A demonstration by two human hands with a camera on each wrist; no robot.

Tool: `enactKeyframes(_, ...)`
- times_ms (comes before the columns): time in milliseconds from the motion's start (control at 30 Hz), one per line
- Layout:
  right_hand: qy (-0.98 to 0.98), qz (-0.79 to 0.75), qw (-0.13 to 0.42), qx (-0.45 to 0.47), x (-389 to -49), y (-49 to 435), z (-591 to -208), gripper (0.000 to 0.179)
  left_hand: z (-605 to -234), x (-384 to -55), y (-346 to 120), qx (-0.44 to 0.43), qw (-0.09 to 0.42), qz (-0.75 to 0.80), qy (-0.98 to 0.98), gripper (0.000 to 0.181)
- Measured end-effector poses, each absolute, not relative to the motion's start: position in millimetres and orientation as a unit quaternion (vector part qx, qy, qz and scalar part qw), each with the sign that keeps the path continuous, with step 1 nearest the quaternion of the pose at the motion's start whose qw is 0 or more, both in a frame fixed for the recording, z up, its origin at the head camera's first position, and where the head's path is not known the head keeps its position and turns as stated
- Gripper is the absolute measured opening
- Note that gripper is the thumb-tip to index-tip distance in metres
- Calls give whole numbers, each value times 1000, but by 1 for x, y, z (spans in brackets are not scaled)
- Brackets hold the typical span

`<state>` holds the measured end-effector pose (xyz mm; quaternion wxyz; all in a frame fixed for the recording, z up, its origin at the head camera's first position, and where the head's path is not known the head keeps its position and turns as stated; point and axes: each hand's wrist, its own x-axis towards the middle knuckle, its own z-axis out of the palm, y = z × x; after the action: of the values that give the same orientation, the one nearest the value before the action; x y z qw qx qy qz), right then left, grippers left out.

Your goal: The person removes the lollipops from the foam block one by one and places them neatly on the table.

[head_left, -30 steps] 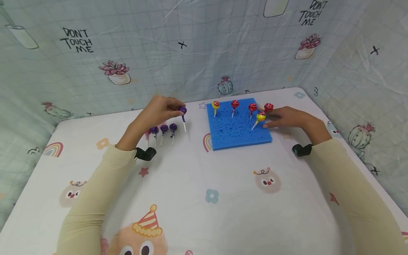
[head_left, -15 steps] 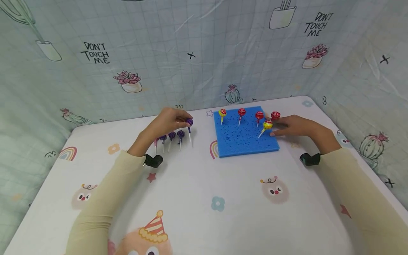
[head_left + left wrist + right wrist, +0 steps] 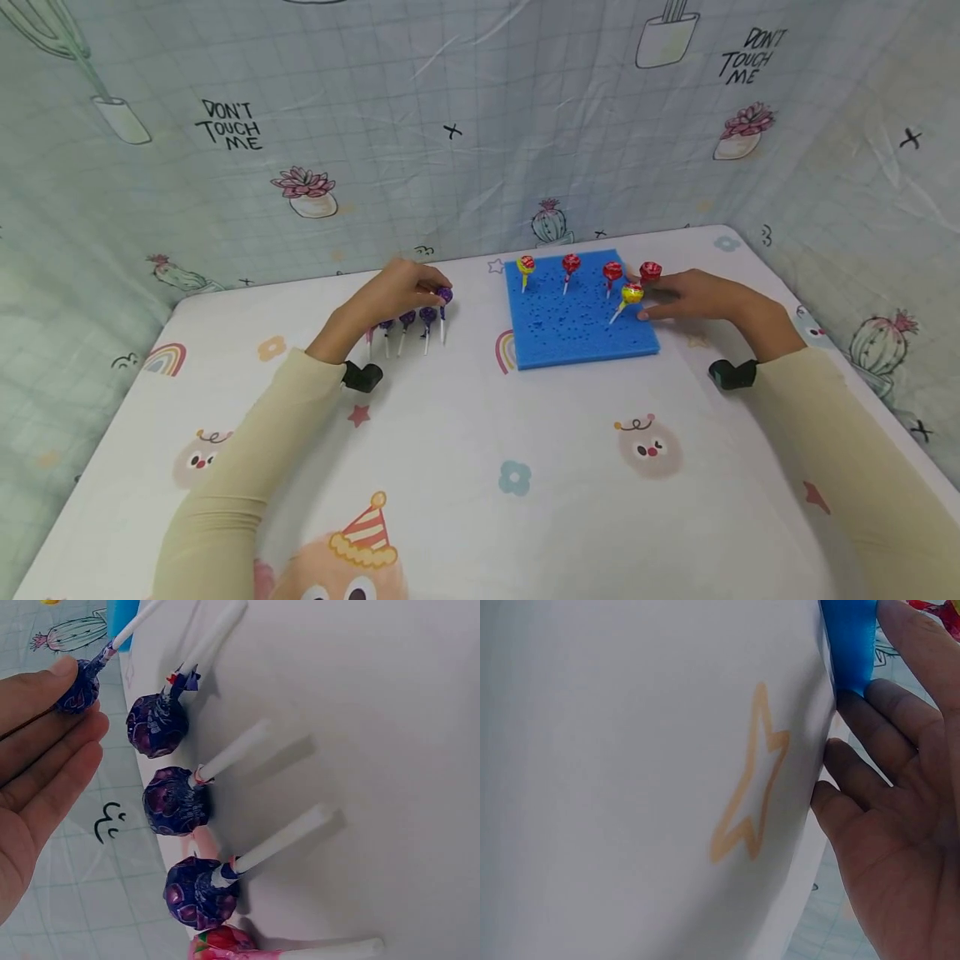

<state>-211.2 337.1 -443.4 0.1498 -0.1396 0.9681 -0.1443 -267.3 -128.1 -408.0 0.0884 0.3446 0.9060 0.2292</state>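
My left hand pinches a purple-wrapped lollipop by its round head between thumb and fingers. Its white stick hangs down, close to the right end of a row of purple lollipops lying on the table. A pink-wrapped lollipop lies at that row's left end. On the right, my right hand rests its fingers against the right edge of a blue foam board. Red lollipops and yellow ones stand stuck in the foam, with a yellow lollipop leaning beside my right thumb.
The white tabletop has printed cartoon figures and stars. A patterned cloth hangs behind it and along both sides. Another red lollipop shows just above the right hand's fingers.
The head view shifted first, moving the whole scene down and right. My left hand then lowered the purple lollipop slightly toward the row. The right hand stayed at the foam board's edge.
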Motion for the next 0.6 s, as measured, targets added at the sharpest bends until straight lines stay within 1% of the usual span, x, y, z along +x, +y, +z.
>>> enactKeyframes(333, 967, -154, 152, -134, -209, 339, -442, 81, -413, -270, -129, 346, 94, 217, 908, 31)
enactKeyframes(600, 967, -156, 159, -125, -209, 337, -442, 84, -414, -270, -132, 327, 98, 225, 913, 32)
